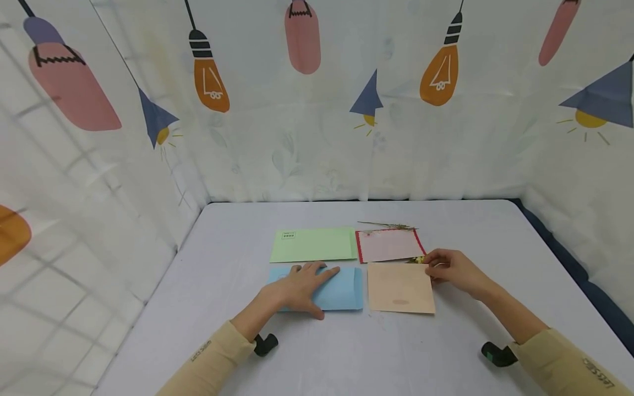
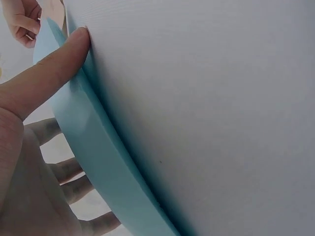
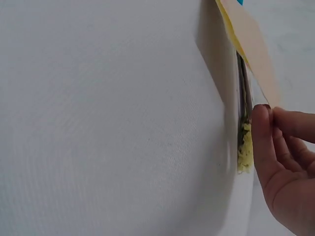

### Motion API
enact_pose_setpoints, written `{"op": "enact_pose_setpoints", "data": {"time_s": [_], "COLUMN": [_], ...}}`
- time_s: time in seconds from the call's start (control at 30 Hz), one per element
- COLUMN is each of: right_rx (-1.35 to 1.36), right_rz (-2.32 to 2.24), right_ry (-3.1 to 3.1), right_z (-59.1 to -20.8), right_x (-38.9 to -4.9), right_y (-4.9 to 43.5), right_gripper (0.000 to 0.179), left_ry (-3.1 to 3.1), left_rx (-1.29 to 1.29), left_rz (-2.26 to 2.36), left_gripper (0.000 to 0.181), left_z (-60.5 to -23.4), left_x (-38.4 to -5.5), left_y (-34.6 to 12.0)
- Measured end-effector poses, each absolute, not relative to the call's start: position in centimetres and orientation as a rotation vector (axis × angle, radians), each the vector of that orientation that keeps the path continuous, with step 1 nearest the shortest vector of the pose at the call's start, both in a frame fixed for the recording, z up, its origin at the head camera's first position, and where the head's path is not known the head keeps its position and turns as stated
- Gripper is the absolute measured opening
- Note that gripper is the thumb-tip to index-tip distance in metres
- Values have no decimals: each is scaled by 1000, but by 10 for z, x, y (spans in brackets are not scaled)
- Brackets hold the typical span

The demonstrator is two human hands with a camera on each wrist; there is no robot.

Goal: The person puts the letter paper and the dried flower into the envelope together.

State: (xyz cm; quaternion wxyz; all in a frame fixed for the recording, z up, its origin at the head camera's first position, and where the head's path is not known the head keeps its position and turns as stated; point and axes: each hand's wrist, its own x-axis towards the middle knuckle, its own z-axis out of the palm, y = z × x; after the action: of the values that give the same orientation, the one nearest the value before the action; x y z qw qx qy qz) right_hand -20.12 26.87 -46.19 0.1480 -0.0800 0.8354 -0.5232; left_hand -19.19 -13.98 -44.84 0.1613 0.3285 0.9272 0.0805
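Observation:
My left hand (image 1: 302, 289) spans a light blue envelope (image 1: 349, 289). Its thumb is at the near long edge, while the other fingers reach across to the far edge. In the left wrist view, the blue envelope (image 2: 98, 142) stands slightly off the table, over a dark shadow. My right hand (image 1: 453, 269) pinches the upper right corner of a peach-coloured envelope (image 1: 400, 289). That corner is raised, as the right wrist view shows of the peach envelope (image 3: 251, 44). Behind it lies a stemmed sprig with a yellow flower head (image 3: 245, 150), partly covered.
A green envelope (image 1: 314, 245) lies behind the blue one. To its right is a pink card with a red border (image 1: 388, 246), with a thin dried sprig (image 1: 391, 225) along its far edge. A white cloth covers the table (image 1: 337, 357); printed curtains (image 1: 327, 143) hang around it.

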Motion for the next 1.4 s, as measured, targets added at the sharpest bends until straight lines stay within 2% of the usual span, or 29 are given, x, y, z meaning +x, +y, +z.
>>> {"op": "enact_pose_setpoints", "data": {"time_s": [0.4,1.2,1.4], "right_rx": [-192,-321,-302], "right_rz": [-1642,-1630,-1649], "right_ry": [2310,2257,2251], "right_z": [-463,-470,-474], "right_x": [-204,-202,-202], "right_y": [263,246,238], "right_gripper": [36,29,33], "left_ry": [2634,2643,2640], "left_rx": [907,913,905], "left_rz": [227,242,250], "left_gripper": [107,106,106], "left_z": [-449,-446,-447], "left_x": [-193,-191,-191], "left_y": [-142,-141,-141]}}
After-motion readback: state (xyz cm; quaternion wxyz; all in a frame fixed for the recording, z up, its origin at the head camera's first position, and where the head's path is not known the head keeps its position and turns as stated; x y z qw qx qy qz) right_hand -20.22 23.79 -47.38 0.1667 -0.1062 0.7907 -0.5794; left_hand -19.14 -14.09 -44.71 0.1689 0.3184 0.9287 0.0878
